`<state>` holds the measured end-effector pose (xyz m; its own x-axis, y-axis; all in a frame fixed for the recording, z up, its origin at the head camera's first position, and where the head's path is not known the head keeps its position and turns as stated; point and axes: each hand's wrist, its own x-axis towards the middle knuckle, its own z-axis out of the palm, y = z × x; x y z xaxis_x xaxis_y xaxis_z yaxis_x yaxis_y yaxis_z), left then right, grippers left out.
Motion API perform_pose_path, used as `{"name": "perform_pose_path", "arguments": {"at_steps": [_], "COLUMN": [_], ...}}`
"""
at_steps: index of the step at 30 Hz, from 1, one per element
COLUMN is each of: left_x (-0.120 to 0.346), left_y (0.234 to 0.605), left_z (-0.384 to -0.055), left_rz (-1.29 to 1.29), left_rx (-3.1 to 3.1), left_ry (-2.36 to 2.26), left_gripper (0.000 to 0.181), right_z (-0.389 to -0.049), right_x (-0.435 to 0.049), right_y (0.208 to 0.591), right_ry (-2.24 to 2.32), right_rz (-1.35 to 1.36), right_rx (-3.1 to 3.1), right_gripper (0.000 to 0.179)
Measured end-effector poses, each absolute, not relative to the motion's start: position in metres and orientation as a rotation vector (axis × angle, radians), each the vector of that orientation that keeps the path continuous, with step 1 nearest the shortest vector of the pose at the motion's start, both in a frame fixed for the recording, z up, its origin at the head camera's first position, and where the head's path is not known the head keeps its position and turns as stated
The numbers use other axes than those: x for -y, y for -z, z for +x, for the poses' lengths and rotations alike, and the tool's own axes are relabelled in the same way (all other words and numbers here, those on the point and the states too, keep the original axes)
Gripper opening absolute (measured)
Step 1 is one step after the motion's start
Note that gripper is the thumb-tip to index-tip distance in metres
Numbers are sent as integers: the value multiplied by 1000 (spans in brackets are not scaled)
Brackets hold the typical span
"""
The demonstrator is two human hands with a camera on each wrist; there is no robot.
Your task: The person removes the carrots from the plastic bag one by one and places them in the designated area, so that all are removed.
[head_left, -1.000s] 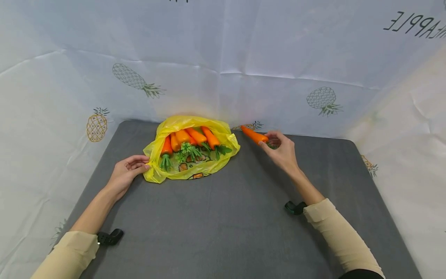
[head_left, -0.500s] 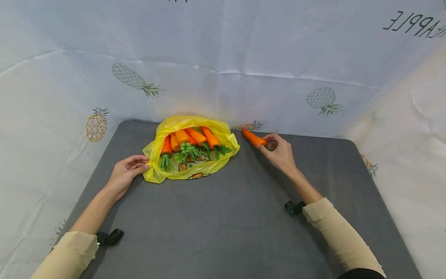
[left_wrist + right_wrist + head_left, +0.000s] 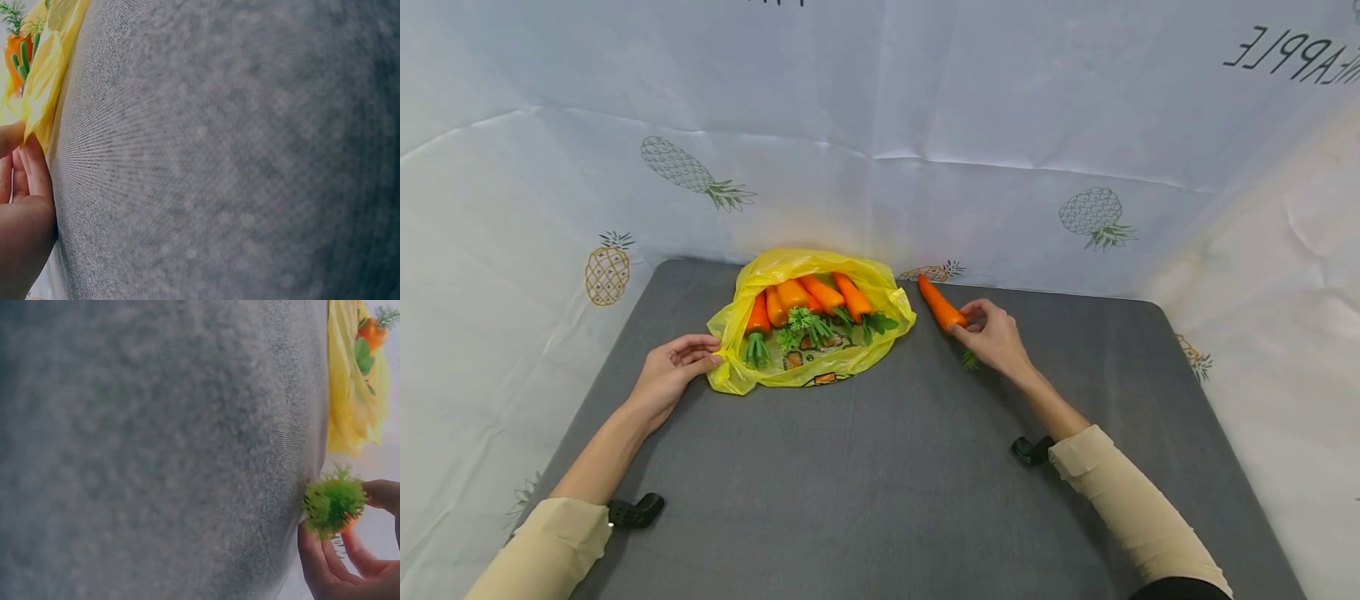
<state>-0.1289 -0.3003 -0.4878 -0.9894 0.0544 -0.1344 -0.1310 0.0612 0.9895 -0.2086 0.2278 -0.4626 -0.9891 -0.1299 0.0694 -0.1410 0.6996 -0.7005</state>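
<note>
A yellow plastic bag lies at the back of the table with its mouth facing me. Several orange carrots with green tops rest inside it. At the bag's left edge my left hand pinches the plastic between thumb and fingers, as the left wrist view also shows. To the right of the bag, my right hand holds a single carrot near its top end, tip pointing to the back left. Its frilly green top shows between thumb and fingers in the right wrist view.
The grey tabletop stretches from the bag toward me. Behind and beside it hangs a white cloth printed with pineapples, close against the table's back edge. A black band is on my left wrist and another on my right.
My right hand has moved slightly left and toward me, turning the carrot so it points more to the back and its green top shows. The left hand and bag have stayed put.
</note>
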Motion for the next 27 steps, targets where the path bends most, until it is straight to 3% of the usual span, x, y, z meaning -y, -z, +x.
{"name": "perform_pose_path", "arguments": {"at_steps": [27], "left_x": [300], "left_y": [487], "left_z": [-128], "left_rz": [-77], "left_rx": [-2149], "left_ry": [-2102], "left_gripper": [30], "right_z": [-213], "right_x": [-221], "right_y": [459], "right_ry": [-1172], "right_rz": [351], "right_rx": [2928], "right_gripper": [39]}}
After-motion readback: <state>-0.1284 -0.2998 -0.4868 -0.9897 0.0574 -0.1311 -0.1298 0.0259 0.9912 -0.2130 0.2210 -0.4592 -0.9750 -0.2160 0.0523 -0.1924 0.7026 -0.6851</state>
